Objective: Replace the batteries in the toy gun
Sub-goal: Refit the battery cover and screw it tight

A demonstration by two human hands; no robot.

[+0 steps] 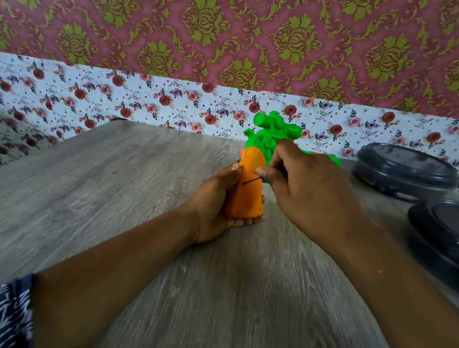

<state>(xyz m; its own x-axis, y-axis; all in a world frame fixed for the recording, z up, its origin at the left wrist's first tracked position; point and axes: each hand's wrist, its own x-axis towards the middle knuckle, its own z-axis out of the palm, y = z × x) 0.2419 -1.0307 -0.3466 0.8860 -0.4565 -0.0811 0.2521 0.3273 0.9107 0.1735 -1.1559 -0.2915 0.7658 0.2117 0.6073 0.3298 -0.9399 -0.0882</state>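
Observation:
A toy gun (247,194) with an orange handle and a green body is held above the grey wooden table (99,199). My left hand (215,201) grips the orange handle from the left and below. My right hand (303,191) pinches a thin dark tool (252,179), whose tip touches the handle's side. The green barrel end is partly hidden behind my right hand. No batteries are visible.
Two dark grey round lidded containers stand at the right, one (404,170) near the wall and one (455,246) closer to me. A floral-papered wall (143,101) runs just behind the table's far edge.

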